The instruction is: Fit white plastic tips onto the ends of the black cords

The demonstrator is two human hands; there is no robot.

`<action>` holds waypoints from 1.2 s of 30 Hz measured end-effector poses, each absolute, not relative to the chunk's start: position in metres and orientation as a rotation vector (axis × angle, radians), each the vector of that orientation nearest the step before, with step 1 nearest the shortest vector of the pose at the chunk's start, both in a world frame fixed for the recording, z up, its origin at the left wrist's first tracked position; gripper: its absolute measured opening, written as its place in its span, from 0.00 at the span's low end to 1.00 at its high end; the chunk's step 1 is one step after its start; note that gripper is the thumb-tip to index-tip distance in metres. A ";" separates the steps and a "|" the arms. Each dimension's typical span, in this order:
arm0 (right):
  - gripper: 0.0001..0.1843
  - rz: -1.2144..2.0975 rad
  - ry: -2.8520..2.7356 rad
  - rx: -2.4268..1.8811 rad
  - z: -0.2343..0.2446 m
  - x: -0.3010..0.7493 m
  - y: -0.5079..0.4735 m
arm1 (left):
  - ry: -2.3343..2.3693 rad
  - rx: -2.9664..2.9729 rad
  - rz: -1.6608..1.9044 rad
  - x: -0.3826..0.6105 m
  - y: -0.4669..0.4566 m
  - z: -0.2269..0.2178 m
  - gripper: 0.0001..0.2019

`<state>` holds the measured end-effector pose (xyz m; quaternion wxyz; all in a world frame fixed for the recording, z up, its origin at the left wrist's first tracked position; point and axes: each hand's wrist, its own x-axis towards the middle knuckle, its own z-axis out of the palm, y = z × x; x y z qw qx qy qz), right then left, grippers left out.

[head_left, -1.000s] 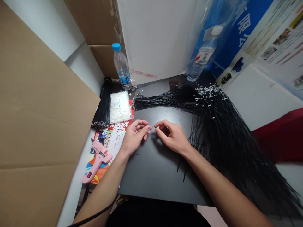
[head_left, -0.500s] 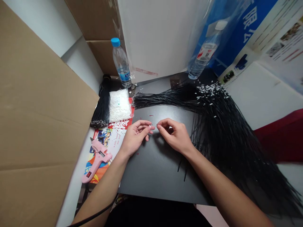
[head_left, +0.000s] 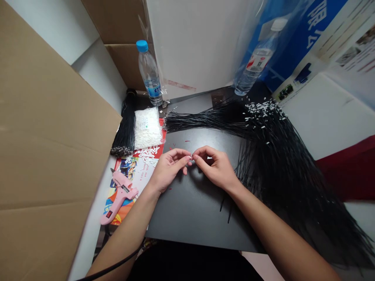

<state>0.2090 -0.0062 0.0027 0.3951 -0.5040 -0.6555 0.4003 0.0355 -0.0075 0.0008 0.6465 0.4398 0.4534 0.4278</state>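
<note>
My left hand (head_left: 168, 168) and my right hand (head_left: 216, 166) meet fingertip to fingertip over a black mat (head_left: 193, 207). Each pinches something tiny and white at the point where they touch; I cannot make out what it is. A thin black wire runs back from under my right hand toward my forearm. A big fan of black wires with white end pieces (head_left: 281, 156) lies to the right. A second bundle of black wires (head_left: 202, 119) lies across the mat's far edge.
A bag of white pieces (head_left: 147, 128) and a tied black wire bundle (head_left: 125, 130) lie at the left. A pink glue gun (head_left: 118, 196) rests on a colourful sheet. Two water bottles (head_left: 149, 74) (head_left: 254, 66) stand at the back. A cardboard panel (head_left: 43, 148) walls the left side.
The pinched fingertips of both hands have closed the small gap and now touch. The view has tilted slightly.
</note>
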 end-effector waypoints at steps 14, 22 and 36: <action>0.09 0.902 -1.706 -1.295 0.000 0.210 -0.006 | 1.149 1.127 1.070 0.034 -0.006 -0.006 0.12; 0.07 0.547 -1.923 -1.174 -0.002 0.214 -0.007 | 1.113 0.996 1.039 0.037 -0.006 -0.002 0.13; 0.21 0.181 -2.388 -1.099 0.012 0.223 -0.003 | 0.906 0.591 0.927 0.036 -0.004 -0.003 0.13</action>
